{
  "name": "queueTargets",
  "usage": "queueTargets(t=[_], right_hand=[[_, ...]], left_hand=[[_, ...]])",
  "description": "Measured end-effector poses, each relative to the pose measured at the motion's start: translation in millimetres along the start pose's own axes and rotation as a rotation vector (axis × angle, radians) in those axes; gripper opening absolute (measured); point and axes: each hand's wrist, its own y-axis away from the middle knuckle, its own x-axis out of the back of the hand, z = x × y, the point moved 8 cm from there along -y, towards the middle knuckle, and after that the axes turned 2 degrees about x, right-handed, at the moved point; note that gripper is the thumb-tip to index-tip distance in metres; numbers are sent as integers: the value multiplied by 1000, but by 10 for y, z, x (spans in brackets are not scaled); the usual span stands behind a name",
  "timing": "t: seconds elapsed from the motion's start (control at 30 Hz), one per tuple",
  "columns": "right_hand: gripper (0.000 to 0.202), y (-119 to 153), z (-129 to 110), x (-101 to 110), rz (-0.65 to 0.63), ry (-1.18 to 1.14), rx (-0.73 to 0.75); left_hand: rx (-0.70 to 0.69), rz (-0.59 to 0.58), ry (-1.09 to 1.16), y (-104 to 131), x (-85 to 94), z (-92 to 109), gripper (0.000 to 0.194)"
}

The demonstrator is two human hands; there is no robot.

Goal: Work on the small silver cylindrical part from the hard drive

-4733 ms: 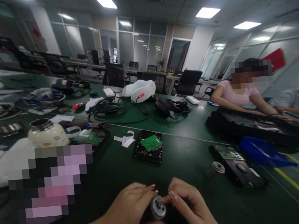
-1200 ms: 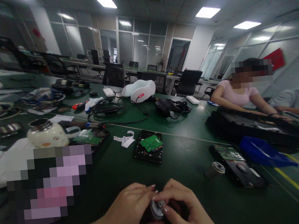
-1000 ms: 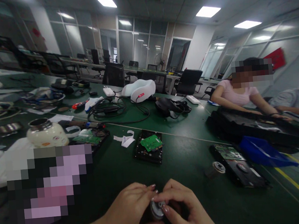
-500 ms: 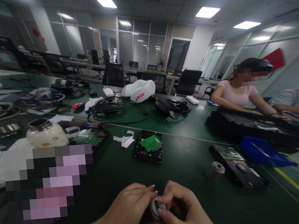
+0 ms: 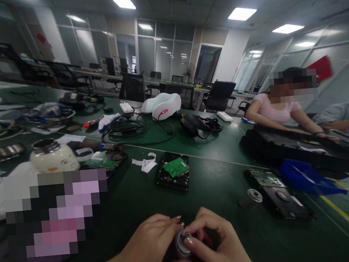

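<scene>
At the bottom middle, a small grey cylinder (image 5: 182,244) with a round end face is tilted up toward me. My left hand (image 5: 152,245) is closed round its side, thumb below and fingers above. My right hand (image 5: 216,235) pinches with thumb and forefinger at a small dark fitting (image 5: 186,236) on the end face; the fingertips partly cover it. The cylinder's lower body is hidden in shadow and behind my hands. A similar cylinder (image 5: 251,198) lies on its side to the right, beside a hard drive (image 5: 279,195) with a green board.
Ahead is another hard drive (image 5: 173,182) carrying a loose green circuit board (image 5: 177,167), with white paper scraps (image 5: 146,163) beside it. A cream jar (image 5: 53,156) stands left, a blue tray (image 5: 310,178) right. Across the table, a person (image 5: 278,107) works at a black case (image 5: 298,148).
My right thumb and forefinger have shifted slightly on the fitting, and more of the cylinder's end face shows. My left hand keeps its hold.
</scene>
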Motion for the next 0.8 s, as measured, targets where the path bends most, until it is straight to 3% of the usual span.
queueTargets(t=[0.17,0.4,0.67,0.8], right_hand=[[18,-98,104,178,99,164,-13],[13,-162,345,126,-61,472,-100],[13,-176,332,87,-106,523,-86],[11,-175,311,132,-49,433,-90]], left_hand=[[23,-18,-19,-35,29,-3,50],[19,-8,-49,-32,38,22,56],[29,-19,-47,-25,19,0,54],[30,-19,-40,-27,9,-8,53]])
